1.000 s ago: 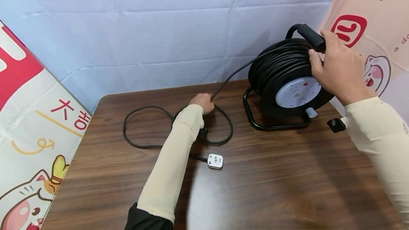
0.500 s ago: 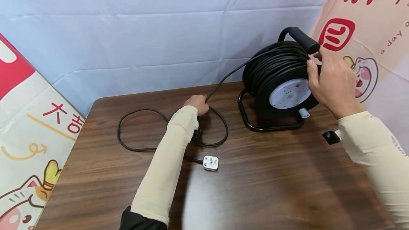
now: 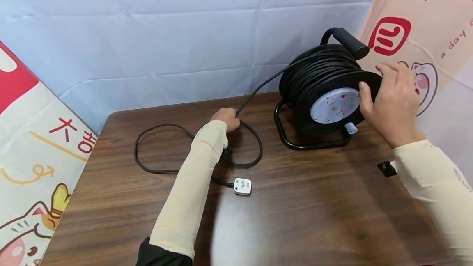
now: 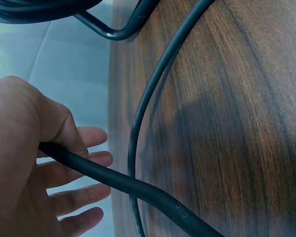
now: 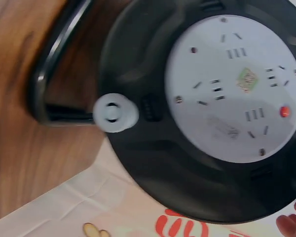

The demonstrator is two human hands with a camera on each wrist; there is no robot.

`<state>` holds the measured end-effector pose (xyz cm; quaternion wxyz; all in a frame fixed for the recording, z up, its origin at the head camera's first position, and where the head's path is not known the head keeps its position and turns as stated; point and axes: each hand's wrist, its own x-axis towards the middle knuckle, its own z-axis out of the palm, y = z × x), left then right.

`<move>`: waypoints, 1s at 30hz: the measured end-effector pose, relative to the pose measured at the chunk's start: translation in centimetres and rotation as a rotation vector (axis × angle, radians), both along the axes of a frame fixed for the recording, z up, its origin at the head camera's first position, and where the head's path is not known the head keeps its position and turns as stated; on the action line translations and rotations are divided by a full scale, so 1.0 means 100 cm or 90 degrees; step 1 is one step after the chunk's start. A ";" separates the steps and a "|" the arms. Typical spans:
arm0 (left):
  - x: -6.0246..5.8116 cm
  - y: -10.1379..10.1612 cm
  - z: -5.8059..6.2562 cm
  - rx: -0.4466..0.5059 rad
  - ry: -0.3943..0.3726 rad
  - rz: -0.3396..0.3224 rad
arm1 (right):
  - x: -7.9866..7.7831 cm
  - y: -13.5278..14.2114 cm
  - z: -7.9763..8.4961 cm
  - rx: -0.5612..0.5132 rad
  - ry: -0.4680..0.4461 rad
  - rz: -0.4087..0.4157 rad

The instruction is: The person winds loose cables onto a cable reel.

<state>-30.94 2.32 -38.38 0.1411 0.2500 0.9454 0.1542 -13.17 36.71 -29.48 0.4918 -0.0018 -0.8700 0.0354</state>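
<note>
Though one view crops it, the right hand (image 3: 396, 101) seemingly touches the reel (image 3: 328, 88).

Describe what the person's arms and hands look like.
The left sleeve and right sleeve are wrist-length, cream and creased; the right one bears dark marks too small to read, with a black device beside its end. Black fabric borders the left sleeve. The left hand and right hand are bare.

A dark brown, wood-grain table (image 3: 314, 216) with a rounded corner stands before a creased, pale blue-white cloth backdrop (image 3: 166, 52). A red-and-white printed cartoon-cat panel (image 3: 29, 143) slants at left, a pale pink panel with red characters (image 3: 421, 48) at right.
</note>
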 end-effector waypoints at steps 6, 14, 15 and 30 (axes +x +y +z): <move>-0.002 0.003 -0.002 -0.013 -0.004 -0.001 | 0.007 0.009 -0.018 -0.008 0.025 -0.026; -0.006 0.004 -0.004 -0.022 0.000 -0.002 | 0.008 0.014 -0.034 -0.002 0.020 -0.054; -0.006 0.004 -0.004 -0.021 0.004 -0.002 | 0.008 0.014 -0.036 -0.001 0.014 -0.053; -0.002 0.002 0.001 -0.006 -0.019 -0.003 | 0.008 0.009 -0.059 0.020 -0.101 -0.051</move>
